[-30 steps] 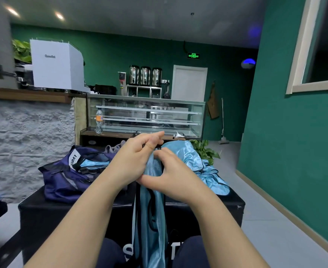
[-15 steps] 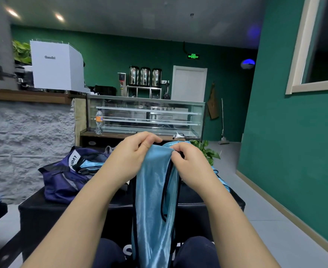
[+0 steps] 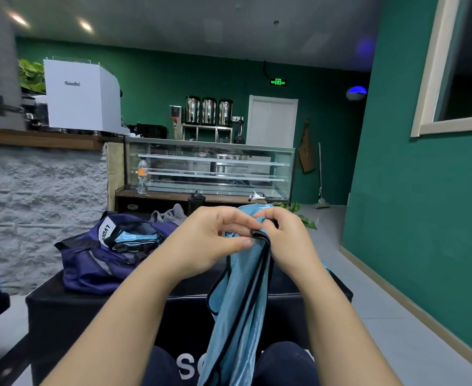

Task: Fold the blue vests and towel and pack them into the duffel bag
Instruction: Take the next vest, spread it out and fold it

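Duffel bag (image 3: pixel 98 260) (unzipped) holds folded blue vest (image 3: pixel 134 237).

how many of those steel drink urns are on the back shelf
3, in a row on the metal shelf against the green back wall: left steel urn, middle steel urn, right steel urn. None looks hidden.

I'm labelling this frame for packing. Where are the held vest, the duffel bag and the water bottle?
held vest (image 3: pixel 240 296), head view, on the hanging blue cloth.
duffel bag (image 3: pixel 90 268), head view, on its navy side.
water bottle (image 3: pixel 142 176), head view, on its body.
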Action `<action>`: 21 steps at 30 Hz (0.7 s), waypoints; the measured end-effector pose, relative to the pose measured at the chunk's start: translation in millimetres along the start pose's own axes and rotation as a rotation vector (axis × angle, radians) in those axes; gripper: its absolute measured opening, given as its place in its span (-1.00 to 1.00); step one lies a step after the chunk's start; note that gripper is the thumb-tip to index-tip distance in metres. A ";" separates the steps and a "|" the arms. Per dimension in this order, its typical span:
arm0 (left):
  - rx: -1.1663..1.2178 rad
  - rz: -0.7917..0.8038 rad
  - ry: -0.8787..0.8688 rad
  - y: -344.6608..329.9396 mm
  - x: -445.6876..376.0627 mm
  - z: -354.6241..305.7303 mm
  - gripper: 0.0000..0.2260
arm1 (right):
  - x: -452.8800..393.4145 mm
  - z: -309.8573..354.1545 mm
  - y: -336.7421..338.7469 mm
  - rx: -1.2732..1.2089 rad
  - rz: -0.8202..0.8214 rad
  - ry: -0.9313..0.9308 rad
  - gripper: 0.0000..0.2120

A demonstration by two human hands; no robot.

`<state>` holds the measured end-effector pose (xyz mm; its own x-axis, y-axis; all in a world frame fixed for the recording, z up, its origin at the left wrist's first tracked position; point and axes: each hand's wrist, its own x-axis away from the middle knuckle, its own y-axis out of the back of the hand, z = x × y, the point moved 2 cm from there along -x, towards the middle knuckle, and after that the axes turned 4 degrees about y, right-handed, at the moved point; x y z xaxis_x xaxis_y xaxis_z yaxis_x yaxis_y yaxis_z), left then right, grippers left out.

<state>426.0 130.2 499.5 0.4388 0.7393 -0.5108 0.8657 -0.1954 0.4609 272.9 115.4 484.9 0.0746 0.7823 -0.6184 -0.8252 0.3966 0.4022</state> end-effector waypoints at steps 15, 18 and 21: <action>-0.359 -0.305 -0.391 1.6 1.0 0.1 -0.91 | 2.5 0.4 -0.5 -0.131 0.005 0.011 -0.76; -0.347 -0.329 -0.375 2.8 -1.2 0.4 -0.97 | 5.1 2.6 2.4 -0.295 0.001 -0.006 -0.73; -0.290 -0.372 -0.290 0.8 -4.0 6.5 -0.89 | 7.8 9.2 1.1 -0.464 0.121 -0.033 -0.73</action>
<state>426.6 122.8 497.2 0.1997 0.5084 -0.8376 0.8912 0.2610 0.3709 277.7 126.3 486.7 -0.0255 0.8276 -0.5608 -0.9912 0.0519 0.1216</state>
